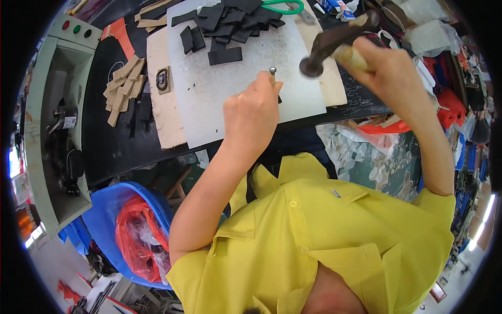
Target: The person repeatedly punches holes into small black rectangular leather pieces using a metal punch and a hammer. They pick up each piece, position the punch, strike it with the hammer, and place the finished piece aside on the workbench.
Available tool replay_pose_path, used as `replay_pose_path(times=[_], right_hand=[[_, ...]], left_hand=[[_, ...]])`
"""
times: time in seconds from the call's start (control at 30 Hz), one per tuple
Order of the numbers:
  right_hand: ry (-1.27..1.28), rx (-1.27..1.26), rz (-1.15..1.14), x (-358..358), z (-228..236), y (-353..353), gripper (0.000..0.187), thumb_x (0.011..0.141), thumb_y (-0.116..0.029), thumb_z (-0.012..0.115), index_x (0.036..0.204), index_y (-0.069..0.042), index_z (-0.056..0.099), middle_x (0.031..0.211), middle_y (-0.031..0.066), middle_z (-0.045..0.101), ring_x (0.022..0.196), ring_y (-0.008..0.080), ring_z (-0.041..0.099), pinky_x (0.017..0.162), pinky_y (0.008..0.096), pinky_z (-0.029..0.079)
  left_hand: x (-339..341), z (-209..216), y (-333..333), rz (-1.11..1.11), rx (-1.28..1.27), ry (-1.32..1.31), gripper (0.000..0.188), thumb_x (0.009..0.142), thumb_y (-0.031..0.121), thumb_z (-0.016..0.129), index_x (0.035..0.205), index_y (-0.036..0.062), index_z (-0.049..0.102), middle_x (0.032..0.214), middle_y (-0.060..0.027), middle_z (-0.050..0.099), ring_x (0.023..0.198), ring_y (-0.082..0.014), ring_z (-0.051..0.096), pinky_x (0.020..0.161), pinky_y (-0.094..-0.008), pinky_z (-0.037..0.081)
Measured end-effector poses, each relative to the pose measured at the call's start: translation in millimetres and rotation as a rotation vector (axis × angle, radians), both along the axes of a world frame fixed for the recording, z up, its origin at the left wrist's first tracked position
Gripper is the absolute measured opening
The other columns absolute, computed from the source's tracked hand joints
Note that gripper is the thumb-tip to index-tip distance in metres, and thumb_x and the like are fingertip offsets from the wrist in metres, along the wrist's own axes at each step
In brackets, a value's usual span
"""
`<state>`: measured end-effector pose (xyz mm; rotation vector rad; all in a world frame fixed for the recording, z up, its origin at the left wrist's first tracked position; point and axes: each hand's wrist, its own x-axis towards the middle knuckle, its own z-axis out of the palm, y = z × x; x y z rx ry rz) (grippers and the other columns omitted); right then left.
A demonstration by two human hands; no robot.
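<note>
My left hand (250, 112) is closed around an upright metal punch (272, 69) over the white cutting board (209, 104). The punch's round top pokes out above my fist; its lower end is hidden by the hand. A bit of something dark shows beside my fingers at the board. To the right, my right hand (389, 73) grips the pale handle of a hammer (328, 43), raised above the board's right side. The hammer's round face is apart from the punch. A pile of black strips (230, 31) lies on the far part of the board.
Green-handled scissors (285, 6) lie beyond the pile. Tan strips (125, 86) and a small dark oval metal piece (162, 79) are on the left. A grey metal cabinet (36, 125) stands at the far left, above a blue tub (99, 220) holding red plastic bags.
</note>
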<state>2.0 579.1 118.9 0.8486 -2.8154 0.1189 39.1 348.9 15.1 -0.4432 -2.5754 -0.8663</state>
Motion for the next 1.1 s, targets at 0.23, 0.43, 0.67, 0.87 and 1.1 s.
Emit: replay_pose_path(times=[0.23,0.43,0.67,0.87,1.1], right_hand=[[-0.194,-0.119,0.178,16.0,-45.6,-17.8,0.026,0.085,-0.019,0.069,0.091,-0.007,0.047,0.068,0.012,0.062,0.063,0.0351,0.064,0.051,0.0443,0.048],[-0.184,0.022,0.178,17.0,-41.0,-23.4,0.025,0.082,-0.014,0.068,0.091,-0.007,0.046,0.063,0.0104,0.058,0.059,0.0331,0.063,0.047,0.0423,0.045],[-0.203,0.037,0.184,15.2,-36.7,-25.5,0.021,0.082,-0.011,0.066,0.089,-0.007,0.046,0.06,0.0108,0.055,0.057,0.0329,0.061,0.046,0.0416,0.044],[-0.288,0.094,0.109,16.9,-30.5,-29.1,0.019,0.078,-0.014,0.076,0.086,-0.006,0.061,0.073,0.0107,0.059,0.064,0.032,0.061,0.054,0.0401,0.047],[-0.287,0.058,0.116,16.1,-31.9,-28.2,0.017,0.077,-0.012,0.076,0.086,-0.005,0.064,0.074,0.0113,0.06,0.065,0.0324,0.062,0.055,0.0402,0.049]], left_hand=[[4.3,2.3,-2.8,0.0,0.058,-0.042,0.009,0.091,0.008,0.066,0.092,0.0041,0.058,0.064,-0.0106,0.062,0.054,-0.0297,0.062,0.048,-0.0379,0.043],[2.7,-4.6,-10.1,0.048,0.353,-0.164,0.013,0.094,0.009,0.065,0.09,0.0003,0.056,0.071,-0.0122,0.067,0.06,-0.0249,0.069,0.052,-0.0316,0.052],[13.5,3.2,-50.1,0.053,0.792,-0.4,0.01,0.098,0.004,0.059,0.096,-0.0061,0.058,0.085,-0.013,0.071,0.078,-0.017,0.072,0.072,-0.0279,0.06],[20.0,9.7,-54.2,-0.023,0.647,-0.365,0.009,0.099,0.002,0.057,0.098,-0.0064,0.056,0.092,-0.0158,0.07,0.085,-0.0202,0.072,0.077,-0.0301,0.06],[15.5,-0.7,-55.4,-0.047,0.588,-0.382,0.01,0.095,-0.001,0.062,0.09,-0.0069,0.055,0.089,-0.0128,0.069,0.081,-0.0185,0.073,0.069,-0.0266,0.06]])
